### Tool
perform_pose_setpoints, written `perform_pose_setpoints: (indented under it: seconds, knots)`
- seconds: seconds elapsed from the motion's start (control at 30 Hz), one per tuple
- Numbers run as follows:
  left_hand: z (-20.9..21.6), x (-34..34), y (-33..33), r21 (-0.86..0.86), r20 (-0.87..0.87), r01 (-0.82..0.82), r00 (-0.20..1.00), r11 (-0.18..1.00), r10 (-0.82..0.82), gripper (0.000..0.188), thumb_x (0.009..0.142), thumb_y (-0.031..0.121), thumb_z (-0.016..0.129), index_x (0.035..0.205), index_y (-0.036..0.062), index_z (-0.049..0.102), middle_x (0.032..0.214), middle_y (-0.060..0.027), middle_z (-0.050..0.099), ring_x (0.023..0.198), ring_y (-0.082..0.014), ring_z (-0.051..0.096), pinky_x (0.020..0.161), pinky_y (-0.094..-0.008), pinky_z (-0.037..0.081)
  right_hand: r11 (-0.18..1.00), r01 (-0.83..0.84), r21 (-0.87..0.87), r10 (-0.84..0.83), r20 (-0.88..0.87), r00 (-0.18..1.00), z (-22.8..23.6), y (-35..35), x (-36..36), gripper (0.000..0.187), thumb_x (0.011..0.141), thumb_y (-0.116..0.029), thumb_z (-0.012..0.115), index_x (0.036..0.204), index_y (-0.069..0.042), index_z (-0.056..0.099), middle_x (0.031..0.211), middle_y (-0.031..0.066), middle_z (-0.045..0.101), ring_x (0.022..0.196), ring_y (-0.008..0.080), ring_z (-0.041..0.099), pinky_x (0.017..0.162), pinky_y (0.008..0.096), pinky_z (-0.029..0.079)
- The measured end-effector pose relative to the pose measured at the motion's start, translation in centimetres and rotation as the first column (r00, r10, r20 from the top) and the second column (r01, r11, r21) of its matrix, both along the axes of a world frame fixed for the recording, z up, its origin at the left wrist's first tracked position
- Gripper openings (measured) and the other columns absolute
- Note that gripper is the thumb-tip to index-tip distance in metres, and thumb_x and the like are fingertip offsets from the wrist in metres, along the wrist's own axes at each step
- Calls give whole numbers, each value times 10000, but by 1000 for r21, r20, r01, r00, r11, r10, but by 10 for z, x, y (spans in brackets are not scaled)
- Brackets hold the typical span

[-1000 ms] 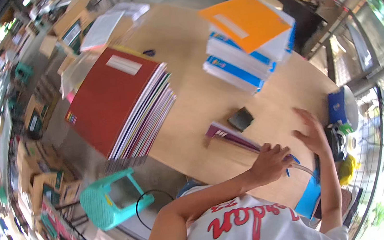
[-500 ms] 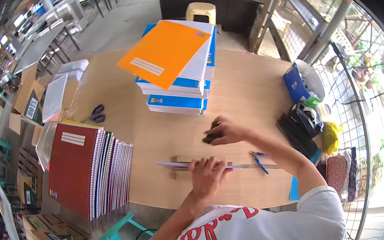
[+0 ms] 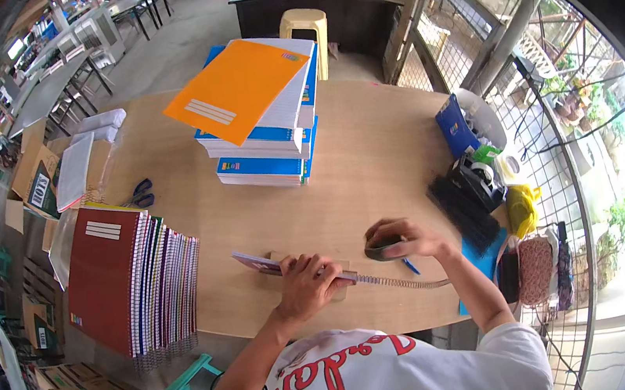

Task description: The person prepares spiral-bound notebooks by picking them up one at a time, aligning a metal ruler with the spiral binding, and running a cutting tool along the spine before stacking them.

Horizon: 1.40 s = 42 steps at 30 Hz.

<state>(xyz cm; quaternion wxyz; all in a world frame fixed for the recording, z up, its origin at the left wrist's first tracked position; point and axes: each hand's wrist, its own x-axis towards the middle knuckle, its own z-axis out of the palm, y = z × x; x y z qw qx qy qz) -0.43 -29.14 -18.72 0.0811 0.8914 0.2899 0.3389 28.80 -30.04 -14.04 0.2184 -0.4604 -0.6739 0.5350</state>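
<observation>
My left hand (image 3: 304, 284) lies flat on a spiral notebook (image 3: 258, 263) that rests on the wooden table (image 3: 370, 156) near its front edge; the wire spine (image 3: 407, 283) sticks out to the right. My right hand (image 3: 405, 238) is closed around a dark roll of tape (image 3: 380, 250) just right of the notebook. A blue pen (image 3: 411, 266) lies under that hand's wrist.
A stack of blue notebooks topped by an orange one (image 3: 252, 92) stands mid-table. A pile of spiral notebooks with a red cover (image 3: 122, 279) sits at left, scissors (image 3: 140, 192) behind it. A black brush (image 3: 463, 211), blue box (image 3: 452, 125) and bags crowd the right edge.
The view has swung so the table sits more squarely ahead. My right hand has closed on the tape roll, and my left hand still presses the notebook.
</observation>
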Motion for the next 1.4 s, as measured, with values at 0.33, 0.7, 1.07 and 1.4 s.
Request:
perform_pose_setpoints:
  seconds: [0.33,0.7,1.07,1.4]
  knots:
    - [5,2,-3,-67,132,16,991,998,-7,590,716,366,836,1181,174,528,1126,-15,599,1005,-193,605,858,-434,359,910,-208,359,92,315,945,-22,5,-24,378,775,-427,785,1028,-146,773,1243,153,618,1152,338,576,975,452,469]
    - [10,-54,25,-66,-10,-222,975,973,222,407,706,387,827,998,211,606,1008,28,617,1005,-208,569,977,-519,260,989,-123,86,120,41,992,1,20,-46,390,851,-405,711,1098,-107,758,1280,167,584,1224,308,554,1013,435,443]
    - [3,-59,28,-90,10,-228,973,970,230,317,757,413,794,944,248,598,927,72,580,988,-176,570,1057,-541,191,998,-40,-40,40,-13,999,7,53,-61,460,845,-411,729,1138,-56,729,1329,155,560,1246,302,514,1025,396,454]
    - [4,-79,39,-62,184,-363,911,930,369,537,650,463,858,951,130,564,1037,-79,540,1070,-302,517,965,-531,354,901,-300,314,51,609,792,14,64,-93,449,843,-473,696,1088,-102,759,1364,181,514,1243,343,501,1051,468,403]
